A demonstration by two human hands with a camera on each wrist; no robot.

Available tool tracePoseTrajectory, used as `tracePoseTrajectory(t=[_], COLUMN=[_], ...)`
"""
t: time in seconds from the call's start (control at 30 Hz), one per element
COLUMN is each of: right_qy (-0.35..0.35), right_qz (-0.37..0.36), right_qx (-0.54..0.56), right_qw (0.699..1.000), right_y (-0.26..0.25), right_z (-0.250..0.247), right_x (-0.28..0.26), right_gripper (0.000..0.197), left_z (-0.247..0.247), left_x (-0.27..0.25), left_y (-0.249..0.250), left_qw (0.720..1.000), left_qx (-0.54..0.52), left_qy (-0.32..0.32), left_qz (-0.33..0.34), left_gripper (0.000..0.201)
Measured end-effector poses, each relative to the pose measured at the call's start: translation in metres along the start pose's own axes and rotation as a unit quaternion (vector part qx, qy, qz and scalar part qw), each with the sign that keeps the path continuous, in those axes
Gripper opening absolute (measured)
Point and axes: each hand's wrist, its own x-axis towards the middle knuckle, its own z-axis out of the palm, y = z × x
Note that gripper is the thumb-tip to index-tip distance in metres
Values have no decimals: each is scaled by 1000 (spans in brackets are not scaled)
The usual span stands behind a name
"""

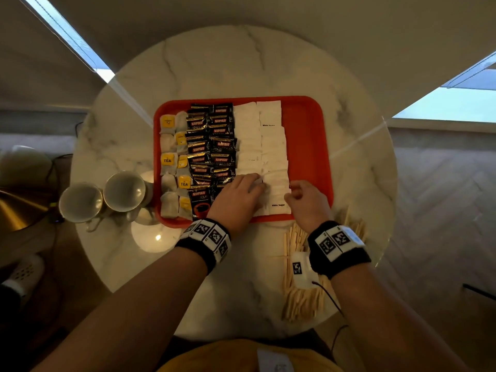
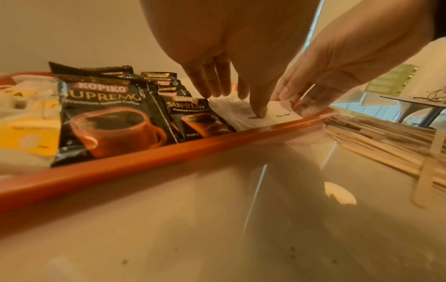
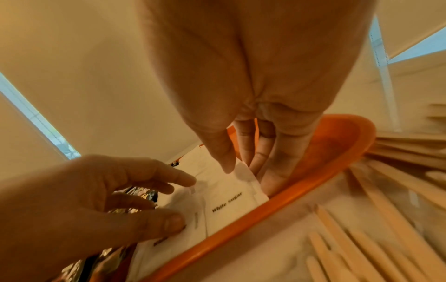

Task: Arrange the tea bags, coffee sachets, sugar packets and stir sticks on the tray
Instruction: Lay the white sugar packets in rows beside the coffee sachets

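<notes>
An orange tray holds columns of tea bags, black Kopiko coffee sachets and white sugar packets. My left hand lies over the near end of the sugar column, its straight fingers and thumb pressing the packets down. Beside it, my right hand pinches the right edge of the nearest "White Sugar" packet, thumb on top and fingers against the tray floor. Wooden stir sticks lie in a loose pile on the table, right of the tray's near corner.
The round marble table carries two empty cups left of the tray. The tray's right third is bare orange. A small white tagged box with a cable sits on the stir sticks by my right wrist.
</notes>
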Motion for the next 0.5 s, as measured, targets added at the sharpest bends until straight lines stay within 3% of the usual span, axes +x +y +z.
tracePoseTrajectory(t=[0.17, 0.5], right_qy=[28, 20], right_qz=[-10, -18], right_qx=[-1, -32], right_qw=[1000, 999], right_y=[7, 7], right_z=[8, 10], right_x=[0, 2], right_gripper=[33, 36], left_z=[-2, -7], left_x=[-2, -2], left_y=[3, 8], left_qw=[999, 998], left_qx=[-7, -13], left_qy=[-23, -41], left_qz=[-27, -36], left_gripper=[51, 51])
